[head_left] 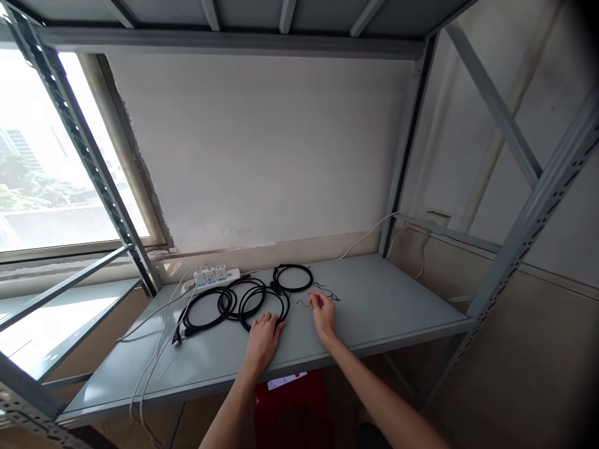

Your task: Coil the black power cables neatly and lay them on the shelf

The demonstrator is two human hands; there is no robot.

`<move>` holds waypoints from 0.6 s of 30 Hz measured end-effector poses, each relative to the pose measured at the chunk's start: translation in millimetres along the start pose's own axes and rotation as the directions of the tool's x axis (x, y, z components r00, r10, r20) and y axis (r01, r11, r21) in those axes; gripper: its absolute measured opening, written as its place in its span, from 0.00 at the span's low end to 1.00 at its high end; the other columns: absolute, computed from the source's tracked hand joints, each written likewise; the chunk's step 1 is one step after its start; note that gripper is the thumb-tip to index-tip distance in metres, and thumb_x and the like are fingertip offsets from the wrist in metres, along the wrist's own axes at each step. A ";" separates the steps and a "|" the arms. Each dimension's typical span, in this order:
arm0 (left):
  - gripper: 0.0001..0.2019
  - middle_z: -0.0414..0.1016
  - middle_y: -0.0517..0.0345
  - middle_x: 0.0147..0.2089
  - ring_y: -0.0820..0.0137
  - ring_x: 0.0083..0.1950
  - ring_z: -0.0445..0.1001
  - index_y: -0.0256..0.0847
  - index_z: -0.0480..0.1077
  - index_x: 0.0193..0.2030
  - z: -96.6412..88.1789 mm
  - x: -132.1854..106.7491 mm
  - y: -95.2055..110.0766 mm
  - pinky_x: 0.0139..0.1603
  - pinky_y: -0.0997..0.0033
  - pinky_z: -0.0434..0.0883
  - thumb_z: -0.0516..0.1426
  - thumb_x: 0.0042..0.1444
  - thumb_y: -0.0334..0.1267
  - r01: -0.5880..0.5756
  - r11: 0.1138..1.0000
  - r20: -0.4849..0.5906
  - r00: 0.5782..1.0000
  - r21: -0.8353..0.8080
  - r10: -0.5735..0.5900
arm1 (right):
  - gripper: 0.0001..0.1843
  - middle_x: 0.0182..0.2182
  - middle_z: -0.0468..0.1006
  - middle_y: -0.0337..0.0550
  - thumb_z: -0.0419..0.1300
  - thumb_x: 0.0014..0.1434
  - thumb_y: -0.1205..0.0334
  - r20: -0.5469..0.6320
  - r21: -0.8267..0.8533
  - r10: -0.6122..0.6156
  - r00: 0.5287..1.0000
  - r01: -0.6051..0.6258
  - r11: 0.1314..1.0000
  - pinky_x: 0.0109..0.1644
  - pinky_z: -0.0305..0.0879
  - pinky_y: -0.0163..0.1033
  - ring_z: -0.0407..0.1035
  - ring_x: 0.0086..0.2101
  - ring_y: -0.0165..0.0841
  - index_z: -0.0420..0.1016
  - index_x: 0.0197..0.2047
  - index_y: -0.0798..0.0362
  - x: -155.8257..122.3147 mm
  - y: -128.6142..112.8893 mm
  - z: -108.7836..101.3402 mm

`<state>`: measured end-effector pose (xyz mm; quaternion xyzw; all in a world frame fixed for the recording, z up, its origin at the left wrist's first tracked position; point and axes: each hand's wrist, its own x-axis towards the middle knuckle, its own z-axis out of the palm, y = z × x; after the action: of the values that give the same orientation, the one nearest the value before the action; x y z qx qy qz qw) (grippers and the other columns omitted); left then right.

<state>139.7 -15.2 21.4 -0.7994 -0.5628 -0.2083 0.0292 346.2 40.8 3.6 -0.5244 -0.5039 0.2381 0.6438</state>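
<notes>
The right hand (322, 312) has its fingers curled and bunched narrow just above the shelf (374, 299). A thin dark strand (303, 304), a wire tie by its look, runs at ten o'clock from that hand, close to the fingertips; I cannot tell whether the grip closes on it. At eight o'clock from there, the left hand (263, 340) lies palm down, its fingers reaching onto the near edge of the front cable coil (287, 304); whether they pinch the cable or only press on it, I cannot tell.

My reading is that the step in hand is getting a tie ready to bind that coil while the left hand steadies it. The next move would seem to call for a sure pinch on the strand, a slight lift of the coil's edge, then passing the tie under the gathered turns and twisting it snug without letting them spring apart.

More thin ties (333, 297) lie at one o'clock from the right hand, just beside it. Taking the left hand as centre, the front coil sits at twelve, the middle coil (224, 305) overlapping it at eleven, the left coil (202, 327) at ten, and a plug end (176, 338) at nine. The far coil (294, 290) is at one, and a white power strip (234, 275) is near eleven, by the wall (262, 149).
</notes>
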 end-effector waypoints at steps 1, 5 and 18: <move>0.16 0.77 0.50 0.44 0.59 0.49 0.75 0.42 0.69 0.41 -0.5 0.3 0.5 0.47 0.62 0.63 0.43 0.73 0.43 0.005 1.000 0.004 1.000 0.000 -0.005 | 0.21 0.31 0.79 0.50 0.53 0.62 0.45 -0.029 0.018 0.023 0.999 -0.023 1.000 0.32 0.69 0.43 0.72 0.29 0.40 0.76 0.40 0.53 11.8 3.3 -10.5; 0.15 0.79 0.49 0.38 0.60 0.41 0.78 0.41 0.68 0.44 -3.3 2.0 2.7 0.46 0.62 0.63 0.41 0.72 0.36 0.039 0.999 0.055 0.998 -0.018 -0.038 | 0.22 0.32 0.83 0.52 0.59 0.57 0.44 -0.016 -0.079 0.035 0.999 -0.036 0.996 0.41 0.73 0.47 0.77 0.34 0.44 0.80 0.42 0.55 56.2 17.5 -56.2; 0.17 0.79 0.51 0.34 0.60 0.38 0.79 0.40 0.67 0.46 0.5 2.7 2.2 0.44 0.64 0.65 0.39 0.74 0.41 0.055 0.996 0.047 0.997 0.067 -0.058 | 0.24 0.45 0.77 0.52 0.50 0.55 0.59 0.064 -0.186 -0.018 0.998 0.030 0.982 0.44 0.72 0.45 0.73 0.40 0.39 0.79 0.49 0.52 65.5 34.2 -122.1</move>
<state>142.6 -13.4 22.4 -0.7865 -0.5923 -0.1710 0.0360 488.2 53.8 5.5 -0.5688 -0.5501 0.1982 0.5785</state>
